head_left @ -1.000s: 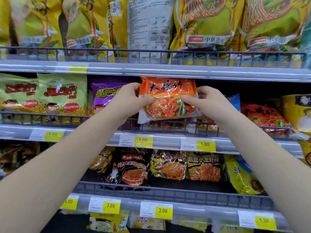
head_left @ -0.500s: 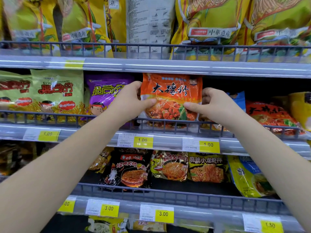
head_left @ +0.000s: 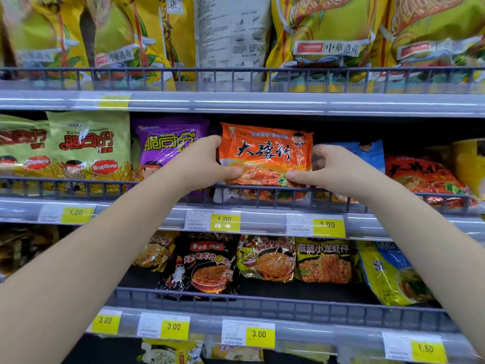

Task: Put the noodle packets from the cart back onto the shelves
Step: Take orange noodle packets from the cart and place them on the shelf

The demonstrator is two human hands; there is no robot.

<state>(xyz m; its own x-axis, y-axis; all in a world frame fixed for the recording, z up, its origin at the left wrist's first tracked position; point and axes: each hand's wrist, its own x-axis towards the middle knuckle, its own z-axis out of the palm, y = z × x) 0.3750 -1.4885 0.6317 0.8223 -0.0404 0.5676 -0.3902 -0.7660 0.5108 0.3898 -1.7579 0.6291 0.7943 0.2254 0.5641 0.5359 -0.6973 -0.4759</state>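
— Head view, fingers first: holding what?
— Curled round the orange noodle packet (head_left: 265,156). Left hand (head_left: 199,164) pinching its left edge, right hand (head_left: 338,172) its right edge, thumbs pressed on the front.
— Placed where?
— Upright on the middle shelf (head_left: 262,219), lower part behind the wire rail (head_left: 105,183), between a purple packet (head_left: 168,145) and a blue packet (head_left: 367,153).

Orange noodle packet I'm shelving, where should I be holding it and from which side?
Grip the orange noodle packet by its two side edges, left hand from the left, right hand from the right, thumbs on front. It is a flat pouch standing upright, its bottom edge behind the wire rail, so side grips probably keep it from folding and leave the bottom free.
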